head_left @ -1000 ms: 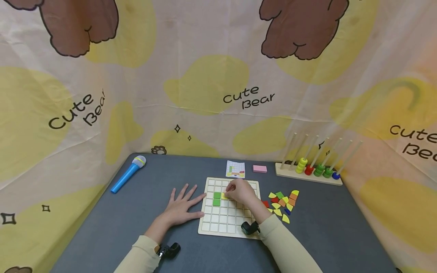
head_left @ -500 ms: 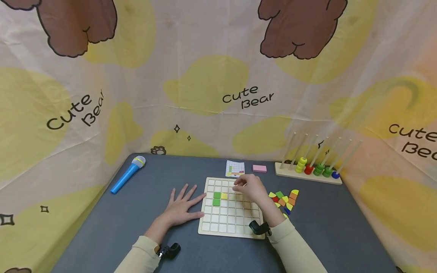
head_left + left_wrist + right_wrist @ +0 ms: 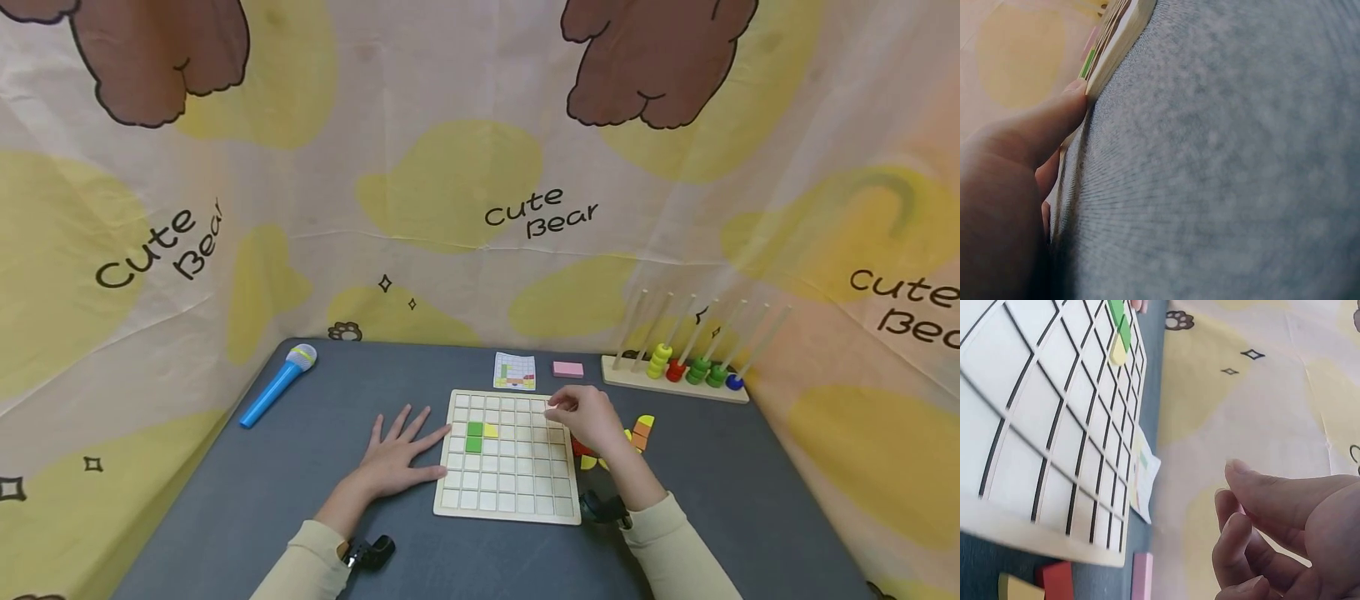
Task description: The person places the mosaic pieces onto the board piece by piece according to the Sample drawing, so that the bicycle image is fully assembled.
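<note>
A wooden grid board (image 3: 525, 483) with white squares lies on the table. Two green square tiles (image 3: 474, 437) sit one above the other in its upper left part, with a yellow tile (image 3: 491, 431) beside the upper one. My left hand (image 3: 397, 458) rests on the table, fingers spread, thumb and a fingertip touching the board's left edge. Above the board's upper right corner hovers my right hand (image 3: 592, 421). Its fingers are loosely curled, and the right wrist view shows nothing between thumb and fingertips. Loose coloured tiles (image 3: 641, 429) lie right of the board, partly hidden by that hand.
A printed pattern card (image 3: 514, 372) and a pink block (image 3: 567, 369) lie beyond the board. At the back right stands a wooden peg rack (image 3: 675, 382) with coloured beads. A blue toy microphone (image 3: 276, 390) lies at the left. A printed cloth (image 3: 420, 183) hangs behind the table.
My right hand has left the yellow tile, which stays on the board, and moved right towards the loose tiles. My left hand has stayed in place.
</note>
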A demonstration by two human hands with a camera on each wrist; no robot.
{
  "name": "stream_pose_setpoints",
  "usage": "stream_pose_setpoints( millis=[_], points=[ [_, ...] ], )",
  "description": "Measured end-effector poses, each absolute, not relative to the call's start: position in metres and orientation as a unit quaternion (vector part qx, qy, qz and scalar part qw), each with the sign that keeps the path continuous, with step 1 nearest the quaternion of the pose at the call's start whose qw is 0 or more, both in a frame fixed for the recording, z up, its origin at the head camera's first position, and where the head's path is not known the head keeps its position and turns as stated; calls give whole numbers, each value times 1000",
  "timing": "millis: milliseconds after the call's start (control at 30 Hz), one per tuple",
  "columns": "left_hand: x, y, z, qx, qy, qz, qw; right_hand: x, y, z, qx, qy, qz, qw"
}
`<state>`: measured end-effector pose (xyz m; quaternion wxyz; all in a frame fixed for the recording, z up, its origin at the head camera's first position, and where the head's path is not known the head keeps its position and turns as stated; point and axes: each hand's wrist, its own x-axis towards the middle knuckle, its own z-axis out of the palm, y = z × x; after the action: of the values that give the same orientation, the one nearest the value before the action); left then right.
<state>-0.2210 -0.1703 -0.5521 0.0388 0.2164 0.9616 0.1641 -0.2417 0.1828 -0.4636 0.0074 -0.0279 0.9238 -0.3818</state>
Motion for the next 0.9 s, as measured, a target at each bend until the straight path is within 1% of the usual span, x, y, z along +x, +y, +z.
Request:
stream_pose_setpoints(
  millis=[133,233,367,500,900],
  points=[
    [-219,-170,-552,216,960,174,37,-238,196,-462,-11,927,-375,6],
    [-218,-169,-550,211,962,170,47,-236,206,-462,1,928,-372,4],
    [-218,-169,-549,209,964,156,56,-233,219,-462,6,930,-369,0],
    [-219,-169,-548,210,964,155,53,-232,230,-463,8,929,-371,-1],
    [-219,-170,-549,207,965,150,56,-232,262,-480,36,925,-377,7]
  ],
)
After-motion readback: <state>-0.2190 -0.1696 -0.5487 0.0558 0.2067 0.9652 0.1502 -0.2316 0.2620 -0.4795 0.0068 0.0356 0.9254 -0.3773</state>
